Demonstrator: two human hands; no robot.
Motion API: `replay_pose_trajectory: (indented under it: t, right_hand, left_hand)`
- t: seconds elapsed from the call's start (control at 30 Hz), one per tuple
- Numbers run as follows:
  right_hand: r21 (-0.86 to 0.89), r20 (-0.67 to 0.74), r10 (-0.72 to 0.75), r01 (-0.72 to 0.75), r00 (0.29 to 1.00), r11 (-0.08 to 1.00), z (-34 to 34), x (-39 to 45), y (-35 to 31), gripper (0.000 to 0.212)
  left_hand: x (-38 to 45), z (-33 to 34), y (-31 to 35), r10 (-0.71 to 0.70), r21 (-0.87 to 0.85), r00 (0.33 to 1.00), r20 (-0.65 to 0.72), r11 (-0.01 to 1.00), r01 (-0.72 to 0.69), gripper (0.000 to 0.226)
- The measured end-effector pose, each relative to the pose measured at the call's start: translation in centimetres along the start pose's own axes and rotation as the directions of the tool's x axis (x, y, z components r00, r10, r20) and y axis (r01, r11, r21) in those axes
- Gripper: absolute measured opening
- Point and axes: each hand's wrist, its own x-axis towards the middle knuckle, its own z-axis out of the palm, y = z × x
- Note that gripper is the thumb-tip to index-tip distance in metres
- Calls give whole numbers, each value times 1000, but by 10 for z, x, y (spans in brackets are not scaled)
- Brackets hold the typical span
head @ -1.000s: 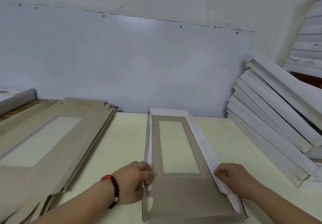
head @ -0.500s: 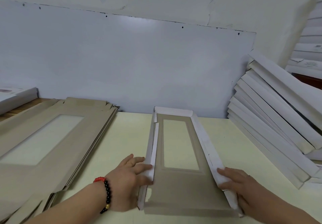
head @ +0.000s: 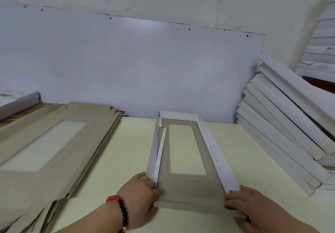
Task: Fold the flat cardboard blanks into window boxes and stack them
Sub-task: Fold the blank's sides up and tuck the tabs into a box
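Lying lengthwise on the pale worktop, the half-folded window box is the landmark here: the heap of flat brown blanks sits well to its left, the leaning stack of finished white boxes close on its right. Over the last second both hands have slid down its long sides to the near corners. Its right wall now stands as a fairly even white strip, while on the left wall the inner flap has sprung loose and slants inward over the brown floor, beside the clear window. The left hand, with a bead bracelet on its wrist, has its fingers curled round the near left corner, pinching the wall there. The right hand lies flatter, fingers pressing the near right corner and the end flap. My reading: the side walls are nearly done, the near end is yet to close, and that loose left flap wants tucking first.
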Motion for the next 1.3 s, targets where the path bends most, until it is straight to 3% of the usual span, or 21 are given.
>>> replay_pose_trajectory:
  t: [0.13, 0.2, 0.27, 0.33, 0.37, 0.4, 0.43, 0.47, 0.53, 0.67, 0.77, 0.9, 1.0, 1.3]
  right_hand:
    - [0, -107, -17, 17, 994, 1000, 4, 5, 0, 43]
    - [23, -129, 2, 1, 992, 1000, 4, 4, -1, 41]
    - [119, -133, 35, -19, 991, 993, 2, 1, -3, 40]
    - [196, -65, -9, 21, 998, 980, 0, -1, 0, 37]
    - [148, -94, -50, 64, 994, 987, 4, -1, 9, 38]
    - [-8, -180, -180, 181, 967, 983, 14, -2, 19, 39]
    - [-45, -167, -262, 258, 951, 965, 22, -4, 27, 40]
    - [36, -144, -247, 254, 958, 966, 20, -6, 26, 38]
    - [-17, -85, -158, 157, 984, 987, 10, -7, 25, 29]
    - [7, -155, -247, 251, 956, 968, 17, -5, 30, 39]
    - [15, -178, -238, 244, 955, 970, 15, -3, 33, 37]
    - [167, -175, -205, 234, 963, 958, 15, -3, 33, 27]
    - [214, -150, -163, 193, 975, 958, 9, -3, 27, 25]
    - [-55, -106, -82, 77, 991, 996, -1, 18, 1, 43]
  left_hand:
    - [3, 0, 0, -35, 3, 999, 31, 999, 35, 17]
    - [3, 2, -1, -67, -102, 996, 53, 992, 72, 11]
    - [3, 5, -1, -110, -180, 987, 120, 975, 131, 20]
    - [1, 7, -2, -99, -269, 984, 149, 953, 137, 26]
    - [1, 7, -3, -82, -343, 988, 134, 931, 124, 29]
    - [-1, 9, -5, -52, -411, 992, 114, 907, 95, 34]
    - [-3, 10, -8, -8, -458, 994, 112, 887, 59, 42]
    - [-4, 10, -12, 39, -480, 990, 132, 877, 30, 49]
    - [-7, 9, -21, 113, -444, 976, 185, 896, -19, 53]
    - [-6, 5, -35, 167, -391, 969, 180, 917, -85, 41]
    - [-3, 7, -38, 189, -422, 972, 141, 899, -114, 26]
    - [-5, 8, -37, 116, -572, 987, 114, 820, -30, 24]
    - [-4, 9, -36, 91, -572, 984, 151, 820, 11, 33]
    - [5, 6, -43, 181, -537, 951, 251, 844, -19, 31]
